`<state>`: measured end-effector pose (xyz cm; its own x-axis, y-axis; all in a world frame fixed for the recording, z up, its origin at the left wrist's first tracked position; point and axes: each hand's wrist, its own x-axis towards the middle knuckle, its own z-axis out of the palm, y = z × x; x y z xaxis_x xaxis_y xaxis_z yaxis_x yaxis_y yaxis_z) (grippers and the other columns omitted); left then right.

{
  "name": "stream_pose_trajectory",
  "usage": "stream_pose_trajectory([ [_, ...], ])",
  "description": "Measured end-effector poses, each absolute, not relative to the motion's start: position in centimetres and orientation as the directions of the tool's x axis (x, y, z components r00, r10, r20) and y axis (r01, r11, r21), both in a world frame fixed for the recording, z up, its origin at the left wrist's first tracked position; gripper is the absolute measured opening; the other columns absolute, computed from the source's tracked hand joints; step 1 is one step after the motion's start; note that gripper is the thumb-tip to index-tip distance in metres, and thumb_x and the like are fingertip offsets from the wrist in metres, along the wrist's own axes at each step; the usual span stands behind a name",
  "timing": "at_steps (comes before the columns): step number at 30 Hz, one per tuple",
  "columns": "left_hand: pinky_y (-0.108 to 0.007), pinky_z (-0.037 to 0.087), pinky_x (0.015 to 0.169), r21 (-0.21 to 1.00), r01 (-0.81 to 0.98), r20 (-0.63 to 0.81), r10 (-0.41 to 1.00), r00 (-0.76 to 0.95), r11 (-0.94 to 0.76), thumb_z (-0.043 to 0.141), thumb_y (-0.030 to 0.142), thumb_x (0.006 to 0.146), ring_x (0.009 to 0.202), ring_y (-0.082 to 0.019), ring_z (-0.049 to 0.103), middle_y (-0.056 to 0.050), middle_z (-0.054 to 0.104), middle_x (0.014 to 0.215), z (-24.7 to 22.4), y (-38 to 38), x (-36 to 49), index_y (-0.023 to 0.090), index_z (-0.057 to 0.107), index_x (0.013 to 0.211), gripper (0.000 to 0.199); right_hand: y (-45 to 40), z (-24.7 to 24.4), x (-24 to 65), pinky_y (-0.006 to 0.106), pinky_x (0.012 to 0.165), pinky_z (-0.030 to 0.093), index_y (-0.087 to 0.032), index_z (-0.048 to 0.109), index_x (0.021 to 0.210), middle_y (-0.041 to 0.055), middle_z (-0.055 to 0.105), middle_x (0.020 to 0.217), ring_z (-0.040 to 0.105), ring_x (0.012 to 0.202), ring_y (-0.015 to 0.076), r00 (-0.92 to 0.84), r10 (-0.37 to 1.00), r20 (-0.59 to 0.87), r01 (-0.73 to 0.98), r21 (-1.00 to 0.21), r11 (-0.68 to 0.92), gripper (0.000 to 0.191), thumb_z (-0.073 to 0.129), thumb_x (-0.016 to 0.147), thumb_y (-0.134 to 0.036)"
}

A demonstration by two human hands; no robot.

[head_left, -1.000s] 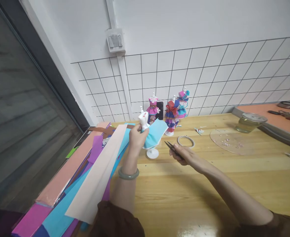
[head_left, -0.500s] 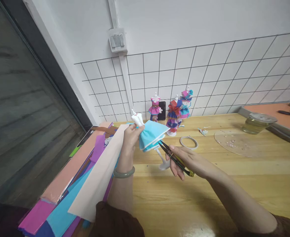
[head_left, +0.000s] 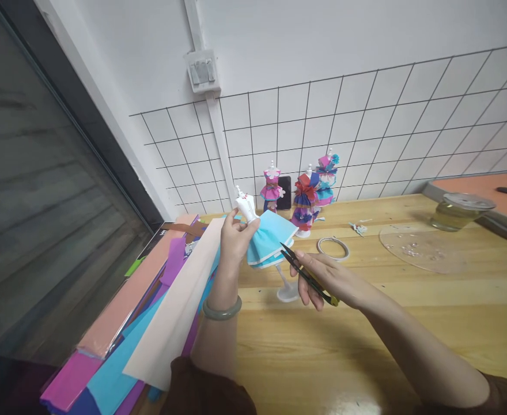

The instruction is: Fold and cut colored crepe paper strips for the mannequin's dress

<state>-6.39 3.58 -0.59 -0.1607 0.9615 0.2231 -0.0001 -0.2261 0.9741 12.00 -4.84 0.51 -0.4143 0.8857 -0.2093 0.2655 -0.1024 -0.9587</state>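
A small white dress form (head_left: 246, 207) wears a flared light-blue paper skirt (head_left: 268, 237) with white edging, and leans a little to the left on its stand. My left hand (head_left: 235, 233) pinches it at the waist, thumb and fingers at the top of the skirt. In my right hand (head_left: 318, 276) is a pair of dark scissors (head_left: 307, 278) with yellowish handles. Their tips point up and left, at the skirt's lower right edge. Whether the tips touch the paper, I cannot tell. Below the skirt shows the stand's round white base (head_left: 287, 293).
Dressed forms (head_left: 271, 184) stand at the back by a dark phone (head_left: 284, 193). A tape ring (head_left: 333, 248), a clear disc with small beads (head_left: 422, 251) and a cup of yellowish liquid (head_left: 458, 214) lie rightward. Coloured paper sheets (head_left: 176, 305) cover the left side.
The scissors' tips have come away from under the skirt's edge to its right side. My left hand and the dress form have shifted slightly right, and the form is a little more upright.
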Motion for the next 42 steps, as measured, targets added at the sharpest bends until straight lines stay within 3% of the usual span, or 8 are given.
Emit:
stream_pose_trajectory([
  [5,-0.024,0.045,0.063,0.975,-0.010,0.219,0.959,-0.180,-0.224,0.073,0.035,0.063,0.067,-0.014,0.060,-0.001,0.062,0.070,-0.2,3.1,-5.6,0.012,0.034,0.133,0.083,-4.7,0.4,12.2,0.020,0.039,0.037,-0.017,0.048,0.082,0.0004,0.061,0.049,0.050,0.035,0.0096,-0.412,0.894,-0.175,0.253,-0.965,-0.073,0.047,0.029,0.086,-0.060],
  [22,-0.025,0.044,0.067,0.952,0.021,0.303,0.935,-0.185,-0.305,0.071,0.038,0.065,0.070,-0.013,0.059,-0.001,0.061,0.072,-0.3,2.6,-5.0,0.015,0.035,0.132,0.080,-4.6,0.5,12.7,0.020,0.038,0.034,-0.018,0.050,0.083,-0.0016,0.058,0.048,0.049,0.035,0.0091,-0.370,0.920,-0.131,0.266,-0.964,-0.031,0.048,0.026,0.088,-0.059],
  [42,-0.025,0.045,0.068,0.945,0.036,0.327,0.924,-0.198,-0.326,0.071,0.036,0.066,0.072,-0.014,0.059,-0.002,0.062,0.076,0.1,2.2,-4.5,0.016,0.037,0.131,0.076,-4.5,0.5,12.6,0.020,0.035,0.023,-0.019,0.050,0.079,-0.0067,0.043,0.039,0.031,0.031,0.0074,-0.328,0.940,-0.098,0.238,-0.971,-0.018,0.047,0.029,0.086,-0.060],
])
